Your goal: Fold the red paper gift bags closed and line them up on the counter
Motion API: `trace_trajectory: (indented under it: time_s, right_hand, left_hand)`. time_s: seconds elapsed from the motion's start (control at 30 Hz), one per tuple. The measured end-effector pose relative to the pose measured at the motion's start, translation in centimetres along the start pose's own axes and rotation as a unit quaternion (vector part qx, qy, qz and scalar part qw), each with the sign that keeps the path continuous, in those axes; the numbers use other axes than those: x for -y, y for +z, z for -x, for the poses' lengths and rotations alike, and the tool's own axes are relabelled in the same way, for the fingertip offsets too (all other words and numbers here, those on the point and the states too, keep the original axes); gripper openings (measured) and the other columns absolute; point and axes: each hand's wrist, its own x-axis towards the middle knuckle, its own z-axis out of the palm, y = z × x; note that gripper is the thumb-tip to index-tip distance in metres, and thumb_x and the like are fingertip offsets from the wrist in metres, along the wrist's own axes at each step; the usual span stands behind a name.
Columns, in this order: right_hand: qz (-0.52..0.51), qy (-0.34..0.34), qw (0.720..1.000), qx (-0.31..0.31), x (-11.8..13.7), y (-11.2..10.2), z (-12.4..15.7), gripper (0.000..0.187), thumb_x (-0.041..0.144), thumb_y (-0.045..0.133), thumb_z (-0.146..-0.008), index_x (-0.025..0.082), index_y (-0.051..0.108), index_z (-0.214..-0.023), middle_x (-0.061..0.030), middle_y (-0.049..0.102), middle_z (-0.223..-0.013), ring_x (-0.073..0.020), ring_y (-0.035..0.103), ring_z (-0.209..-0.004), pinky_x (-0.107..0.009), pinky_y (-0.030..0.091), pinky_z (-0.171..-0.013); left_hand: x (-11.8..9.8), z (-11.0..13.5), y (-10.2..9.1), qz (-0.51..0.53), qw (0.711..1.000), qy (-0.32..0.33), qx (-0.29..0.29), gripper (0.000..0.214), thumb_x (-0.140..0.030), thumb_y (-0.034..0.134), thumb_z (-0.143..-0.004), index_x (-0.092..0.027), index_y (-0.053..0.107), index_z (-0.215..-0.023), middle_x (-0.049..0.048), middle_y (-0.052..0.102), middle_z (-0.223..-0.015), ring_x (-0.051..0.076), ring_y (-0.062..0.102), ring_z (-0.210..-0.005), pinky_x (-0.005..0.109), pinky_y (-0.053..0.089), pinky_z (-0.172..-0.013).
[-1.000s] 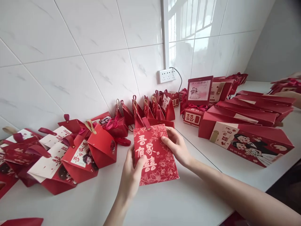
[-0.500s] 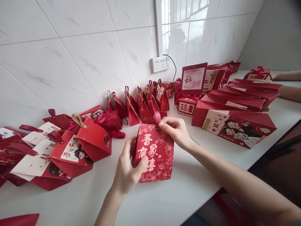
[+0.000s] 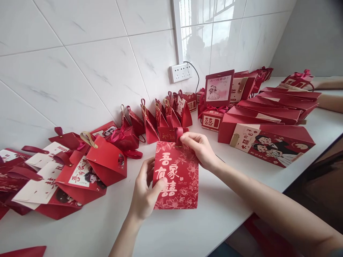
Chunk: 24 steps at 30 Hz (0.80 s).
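Observation:
A red gift box (image 3: 187, 185) with white Chinese lettering and a pale flower pattern faces me above the white table. My left hand (image 3: 146, 191) grips its left side, thumb across the front and fingers behind the edge. At the box's top, my right hand (image 3: 197, 148) pinches the ribbon loop (image 3: 178, 135) between thumb and fingertips. Just behind stand several small red pointed boxes (image 3: 150, 123) with loop handles. Left of my left hand sits a plain red box (image 3: 103, 153) with a beige loop, beside other red and white boxes.
On the right, large red boxes (image 3: 273, 146) with a printed couple stand in a row. A ribboned box (image 3: 211, 120) is near them. Another person's arms (image 3: 328, 96) reach in at far right by a bow-tied box (image 3: 298, 79). A power strip (image 3: 181, 73) is on the tiled wall.
My right hand has drawn the ribbon loop slightly lower, and the held box's front faces me more squarely. At far right, the bow-tied box has been lifted and tilted in the other person's hands.

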Motion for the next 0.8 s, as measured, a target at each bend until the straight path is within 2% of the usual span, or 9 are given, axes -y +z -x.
trace_trajectory:
  time_s: [0.1,0.17,0.23,0.3,0.43,0.5,0.6,0.8]
  right_hand:
    - [-0.031,0.001,0.998,0.059,-0.1,-0.1,0.1,0.031,0.044,0.058,-0.081,0.019,0.064,-0.099,-0.0013,0.063,-0.080,-0.0127,0.057,-0.064,-0.023,0.041,-0.051]
    - [-0.020,0.015,0.993,0.113,0.0,0.1,0.4,0.032,0.040,0.059,-0.081,0.019,0.060,-0.106,-0.0006,0.063,-0.081,-0.0121,0.057,-0.064,-0.022,0.041,-0.051]
    - [0.013,0.035,0.987,0.153,0.1,0.4,0.7,0.026,0.035,0.062,-0.080,0.017,0.060,-0.099,-0.0003,0.062,-0.080,-0.0116,0.057,-0.066,-0.022,0.043,-0.054]
    - [0.038,0.053,0.984,0.163,0.1,0.6,0.8,0.022,0.035,0.064,-0.081,0.017,0.059,-0.091,-0.0016,0.062,-0.082,-0.0121,0.058,-0.070,-0.023,0.044,-0.057]
    - [0.042,0.063,0.984,0.162,-0.5,0.6,0.8,0.039,0.055,0.051,-0.088,0.017,0.056,-0.083,-0.0020,0.059,-0.077,-0.0101,0.053,-0.062,-0.021,0.040,-0.051]
    - [0.037,0.054,0.983,0.173,-0.6,0.5,0.7,0.042,0.059,0.054,-0.084,0.017,0.056,-0.083,-0.0005,0.057,-0.074,-0.0093,0.049,-0.059,-0.021,0.038,-0.050]
    - [0.019,0.052,0.982,0.179,-0.4,0.6,0.7,0.038,0.052,0.071,-0.073,0.018,0.057,-0.083,0.0020,0.055,-0.072,-0.0082,0.046,-0.057,-0.021,0.040,-0.051]
    - [-0.024,0.088,0.982,0.163,-0.6,0.8,0.6,0.032,0.040,0.080,-0.066,0.017,0.060,-0.078,0.0040,0.054,-0.070,-0.0074,0.048,-0.057,-0.021,0.045,-0.057]
  left_hand:
    - [0.3,-0.5,-0.6,0.059,0.997,0.003,-0.042,0.037,-0.034,0.067,-0.071,-0.021,0.055,-0.104,0.0042,0.068,-0.099,0.024,0.066,-0.090,0.032,0.055,-0.073]
    - [0.4,-0.8,-1.1,0.107,0.991,0.002,-0.083,0.038,-0.036,0.066,-0.072,-0.021,0.055,-0.105,0.0041,0.068,-0.099,0.024,0.067,-0.089,0.032,0.055,-0.072]
    - [0.4,-1.0,-1.4,0.134,0.984,-0.005,-0.120,0.039,-0.037,0.065,-0.073,-0.021,0.055,-0.107,0.0039,0.069,-0.098,0.024,0.068,-0.087,0.032,0.055,-0.070]
    - [0.2,-1.0,-1.5,0.135,0.981,-0.014,-0.142,0.041,-0.038,0.064,-0.073,-0.022,0.055,-0.110,0.0030,0.069,-0.099,0.024,0.068,-0.087,0.032,0.055,-0.070]
    - [-0.3,-0.7,-1.2,0.115,0.984,-0.009,-0.134,0.042,-0.042,0.064,-0.074,-0.024,0.054,-0.111,0.0034,0.068,-0.104,0.024,0.067,-0.091,0.032,0.055,-0.071]
    - [-0.5,-0.5,-1.0,0.114,0.984,0.003,-0.134,0.041,-0.041,0.065,-0.074,-0.024,0.053,-0.109,0.0044,0.067,-0.103,0.025,0.066,-0.092,0.033,0.055,-0.071]
    - [-0.7,-0.3,-0.6,0.121,0.982,0.016,-0.146,0.038,-0.039,0.066,-0.074,-0.024,0.053,-0.106,0.0044,0.067,-0.101,0.025,0.066,-0.093,0.033,0.055,-0.072]
    - [0.0,-0.4,-0.9,0.173,0.972,0.025,-0.157,0.041,-0.042,0.065,-0.076,-0.024,0.057,-0.112,0.0046,0.066,-0.108,0.025,0.064,-0.102,0.033,0.054,-0.080]
